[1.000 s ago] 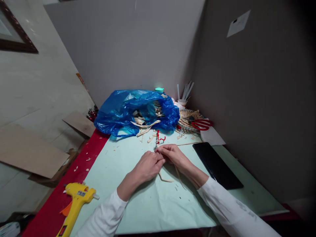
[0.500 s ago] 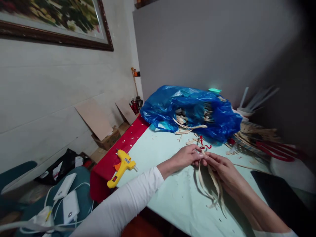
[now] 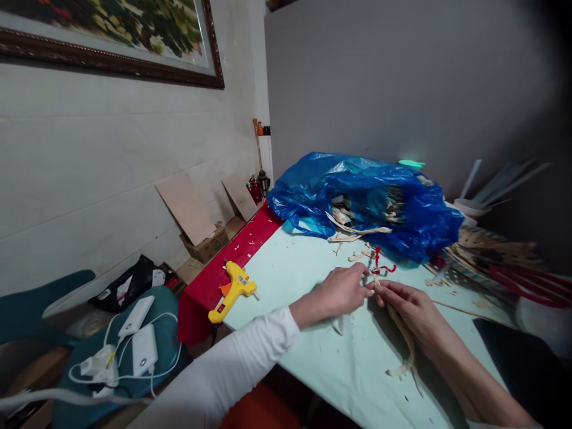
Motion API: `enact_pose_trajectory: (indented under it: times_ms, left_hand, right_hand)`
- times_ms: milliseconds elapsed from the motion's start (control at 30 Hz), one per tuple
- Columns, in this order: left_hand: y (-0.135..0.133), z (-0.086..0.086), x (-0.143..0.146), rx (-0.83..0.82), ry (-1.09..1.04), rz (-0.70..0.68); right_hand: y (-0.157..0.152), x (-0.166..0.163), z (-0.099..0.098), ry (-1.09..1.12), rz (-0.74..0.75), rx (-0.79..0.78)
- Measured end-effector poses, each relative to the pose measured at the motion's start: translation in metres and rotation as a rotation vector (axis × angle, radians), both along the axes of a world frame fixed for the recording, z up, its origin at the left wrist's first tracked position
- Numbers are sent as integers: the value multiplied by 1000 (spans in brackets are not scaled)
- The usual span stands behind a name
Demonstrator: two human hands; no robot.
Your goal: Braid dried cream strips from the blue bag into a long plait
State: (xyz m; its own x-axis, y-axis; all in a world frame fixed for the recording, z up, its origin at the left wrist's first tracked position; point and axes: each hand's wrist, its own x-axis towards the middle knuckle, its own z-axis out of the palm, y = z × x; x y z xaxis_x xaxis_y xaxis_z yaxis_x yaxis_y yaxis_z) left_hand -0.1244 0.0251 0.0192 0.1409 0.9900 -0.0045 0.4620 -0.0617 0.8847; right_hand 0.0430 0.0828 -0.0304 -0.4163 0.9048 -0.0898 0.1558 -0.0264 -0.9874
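Observation:
Over the pale green tabletop (image 3: 308, 357), my two hands meet fingertip to fingertip. My right hand (image 3: 413, 304) pinches a bundle of pale, dried fibre strips (image 3: 406, 339), whose loose ends hang down toward the table. My left hand (image 3: 337, 292) is closed with its back toward me. A pale strip end (image 3: 338, 325) shows beneath it, apart from the bundle. Its fingertips touch the top of the bundle, and the exact grip is hidden. Just beyond the fingertips lies a red twisted cord (image 3: 378, 257), with pale scraps around it.
A blue plastic bag (image 3: 304, 185) of dried pieces stands behind. On the left are a yellow glue gun (image 3: 233, 292) at the red cloth (image 3: 196, 304), and a chair (image 3: 167, 351) with white power banks (image 3: 145, 350). A dark flat panel (image 3: 513, 357) lies right.
My left hand has shifted left and turned its back up, drawing a strip away from the bundle. Fewer strips hang under my right hand. The whole view has swung slightly left.

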Motion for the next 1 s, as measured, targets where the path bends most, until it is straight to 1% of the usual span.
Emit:
enact_pose_trajectory:
  times_ms: [67,100,133,167,200,267,300,367,400,467,533,600,700,767,867,933,1000]
  left_hand:
    - [-29,11,-11,236,263,37]
    - [-45,16,-21,292,386,49]
    - [-61,20,-33,303,491,97]
    - [-78,23,-48,289,577,168]
    - [-93,25,-65,277,644,285]
    - [-122,24,-103,212,785,601]
    - [-135,22,-120,161,843,700]
    - [-156,15,-149,78,911,799]
    - [-163,11,-158,37,909,805]
    - [-171,6,-167,-50,859,761]
    - [-173,3,-166,-91,811,685]
    - [-170,2,-160,-85,815,632]
    - [-162,3,-156,-68,891,606]
    - [-153,2,-158,-50,934,599]
    - [-131,4,-166,25,964,564]
    - [-111,7,-172,85,964,500]
    - [-87,11,-178,111,945,423]
  right_hand:
    - [0,0,-1,-32,20,45]
    - [0,0,-1,-45,20,61]
    - [-1,0,0,-59,13,75]
    - [-1,-1,1,-72,4,86]
    - [-1,-1,2,-83,-3,97]
    - [-1,-3,4,-106,-4,118]
    - [-1,-3,5,-117,-1,132]
    - [0,-4,6,-142,4,158]
    - [0,-5,7,-158,1,164]
    - [-1,-5,8,-183,-7,155]
    - [-1,-5,9,-192,-4,138]
    - [-2,-4,10,-180,5,134]
    - [-2,-4,10,-169,3,129]
    - [-1,-4,10,-177,-6,134]
    - [-1,-5,10,-183,6,160]
    - [0,-5,10,-175,23,177]
    - [0,-5,10,-175,21,187]
